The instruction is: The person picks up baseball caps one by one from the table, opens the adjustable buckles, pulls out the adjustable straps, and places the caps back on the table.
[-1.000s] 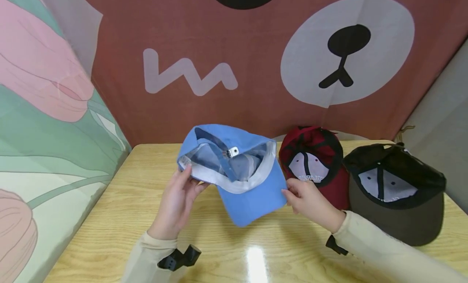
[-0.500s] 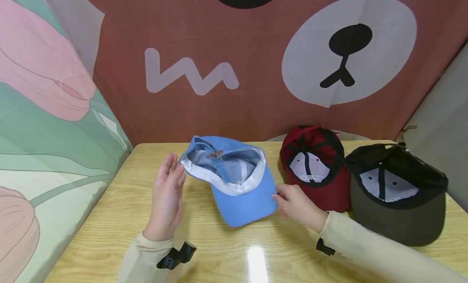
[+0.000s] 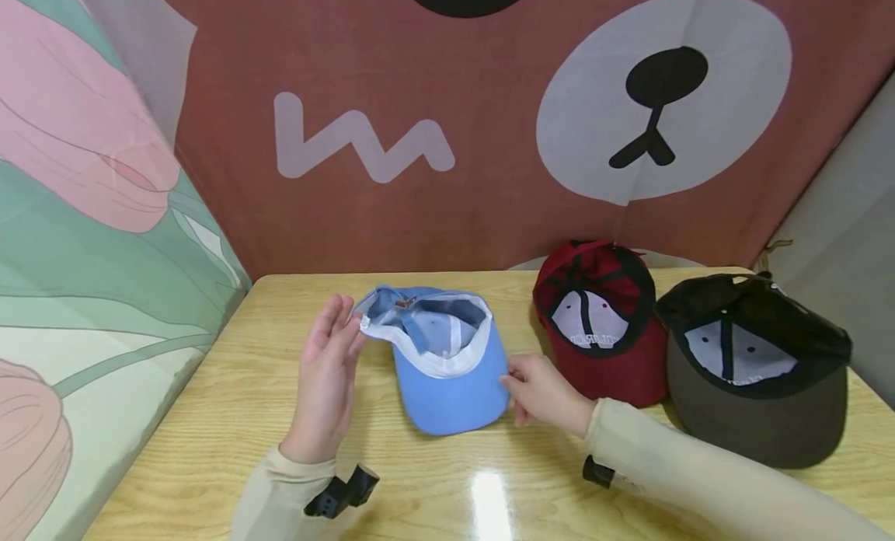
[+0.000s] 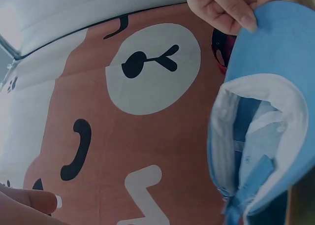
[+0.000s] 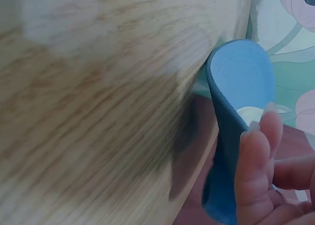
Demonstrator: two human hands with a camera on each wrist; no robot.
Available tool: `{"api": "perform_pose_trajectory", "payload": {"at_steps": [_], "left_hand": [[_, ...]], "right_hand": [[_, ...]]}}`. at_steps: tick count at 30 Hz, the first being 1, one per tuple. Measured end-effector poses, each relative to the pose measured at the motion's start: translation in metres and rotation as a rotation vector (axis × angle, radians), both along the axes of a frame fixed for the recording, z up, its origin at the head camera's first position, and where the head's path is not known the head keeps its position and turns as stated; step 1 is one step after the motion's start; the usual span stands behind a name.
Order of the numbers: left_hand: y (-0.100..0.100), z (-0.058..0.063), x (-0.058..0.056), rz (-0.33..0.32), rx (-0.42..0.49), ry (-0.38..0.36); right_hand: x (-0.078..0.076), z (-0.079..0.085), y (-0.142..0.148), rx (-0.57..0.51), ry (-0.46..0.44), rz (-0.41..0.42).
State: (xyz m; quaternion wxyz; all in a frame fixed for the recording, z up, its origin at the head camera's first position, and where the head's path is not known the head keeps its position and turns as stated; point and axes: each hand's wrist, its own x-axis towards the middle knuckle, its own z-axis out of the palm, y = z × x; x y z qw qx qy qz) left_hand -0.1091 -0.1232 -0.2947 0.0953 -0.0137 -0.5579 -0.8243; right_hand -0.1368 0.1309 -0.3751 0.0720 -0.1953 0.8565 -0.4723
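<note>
A light blue baseball cap (image 3: 450, 401) lies with its opening facing up and its brim toward me, low over the table in the head view. Its white sweatband and the back strap with a metal buckle show inside. My right hand (image 3: 548, 393) pinches the right edge of the brim between thumb and fingers. The right wrist view has this hand (image 5: 266, 180) at the edge of the cap (image 5: 241, 72). On the other side my left hand (image 3: 327, 378) is upright with fingers straight, fingertips right at the cap's left rim.
To the right, a dark red cap (image 3: 632, 370) and a dark brown cap (image 3: 758, 417) stand side by side, openings up. The wooden table (image 3: 231, 424) backs onto a brown cloth (image 3: 363, 230) with a bear print. A floral panel (image 3: 105, 277) borders the left.
The blue cap has come down and to the left, turning its brim straighter toward me. My left hand has let go of its rim and straightened. My right hand has moved left with the brim.
</note>
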Motion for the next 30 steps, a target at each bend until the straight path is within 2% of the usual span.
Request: {"api": "perform_pose_trajectory", "payload": {"at_steps": [9,15,18,21,26,30], "left_hand": [[-0.001,-0.002,0.002,-0.01,-0.039,-0.02],[-0.001,-0.004,0.002,-0.026,-0.039,-0.023],[0.0,-0.005,0.002,-0.027,-0.046,-0.035],[0.0,-0.007,0.002,-0.029,-0.06,-0.047],[0.001,-0.008,0.003,-0.039,-0.089,-0.053],[0.003,-0.008,0.004,-0.048,-0.093,-0.061]], "right_hand": [[-0.006,-0.009,-0.015,-0.08,-0.101,0.009],[-0.011,-0.01,-0.015,-0.003,-0.083,0.074],[-0.01,-0.005,-0.009,0.047,-0.071,0.068],[-0.004,0.004,0.001,0.129,-0.009,0.018],[0.004,0.016,0.024,0.306,0.19,-0.068],[0.005,0.016,0.043,0.412,0.212,-0.125]]}}
